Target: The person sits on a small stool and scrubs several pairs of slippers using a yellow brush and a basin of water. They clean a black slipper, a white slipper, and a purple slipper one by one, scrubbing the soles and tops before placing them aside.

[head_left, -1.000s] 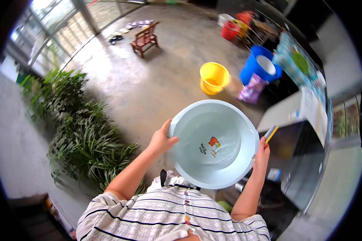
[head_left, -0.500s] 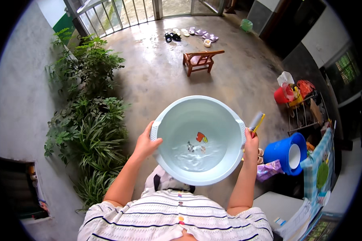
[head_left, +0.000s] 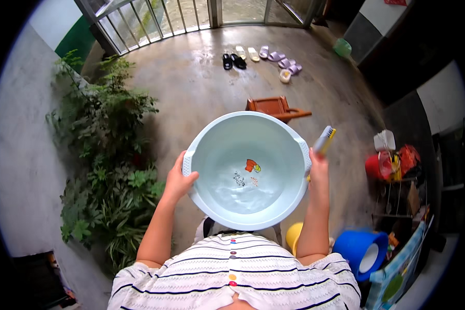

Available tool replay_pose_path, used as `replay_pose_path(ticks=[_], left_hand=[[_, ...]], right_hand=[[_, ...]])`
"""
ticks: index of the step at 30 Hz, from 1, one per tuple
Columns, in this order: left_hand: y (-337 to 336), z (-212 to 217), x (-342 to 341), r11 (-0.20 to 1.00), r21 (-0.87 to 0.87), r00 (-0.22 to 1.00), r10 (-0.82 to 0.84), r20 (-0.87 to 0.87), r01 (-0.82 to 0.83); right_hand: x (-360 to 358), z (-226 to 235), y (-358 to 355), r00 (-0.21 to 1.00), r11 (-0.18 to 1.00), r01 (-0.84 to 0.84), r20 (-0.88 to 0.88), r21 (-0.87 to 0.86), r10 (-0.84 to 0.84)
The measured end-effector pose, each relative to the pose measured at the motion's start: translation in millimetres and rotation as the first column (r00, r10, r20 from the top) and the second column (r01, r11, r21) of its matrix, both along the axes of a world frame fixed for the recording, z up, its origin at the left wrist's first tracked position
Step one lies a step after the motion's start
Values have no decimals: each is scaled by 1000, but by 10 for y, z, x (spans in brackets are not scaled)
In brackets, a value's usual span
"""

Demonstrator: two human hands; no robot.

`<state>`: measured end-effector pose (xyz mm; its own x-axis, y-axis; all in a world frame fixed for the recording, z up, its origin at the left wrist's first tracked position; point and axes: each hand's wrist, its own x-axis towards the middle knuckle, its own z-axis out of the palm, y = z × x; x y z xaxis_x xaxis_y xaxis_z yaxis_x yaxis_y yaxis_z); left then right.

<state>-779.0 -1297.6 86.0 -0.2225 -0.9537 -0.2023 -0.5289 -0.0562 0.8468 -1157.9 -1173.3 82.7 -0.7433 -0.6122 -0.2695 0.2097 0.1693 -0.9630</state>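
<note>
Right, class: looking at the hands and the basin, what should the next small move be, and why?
Probably a small step left, with the left hand and right hand holding the basin level: the chair stands ahead, partly hidden by the basin, and the water inside is rippled, so a bump might spill it.
</note>
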Motion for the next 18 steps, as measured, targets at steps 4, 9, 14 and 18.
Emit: replay_pose_path(ticks=[4,9,14,18], left_hand=[[-1149,-74,-429,995,-89,999,34,0,-33],[-2770,-65,-1087,998,-56,999,37,-9,-38],[-4443,-192,-1667,992,-101,997,-72,12,73],[-5607,-314,-2200,983,-81,985,-162,57,167]], right_hand=[[-479,-74,-1417,1000,1000,-27,1,-3,27],[-1159,-235,-3017,996,995,-25,-85,92,33],[-1642,-362,-4322,996,993,86,-42,78,-83],[-2034,-580,-5194,969,970,233,71,73,-238]])
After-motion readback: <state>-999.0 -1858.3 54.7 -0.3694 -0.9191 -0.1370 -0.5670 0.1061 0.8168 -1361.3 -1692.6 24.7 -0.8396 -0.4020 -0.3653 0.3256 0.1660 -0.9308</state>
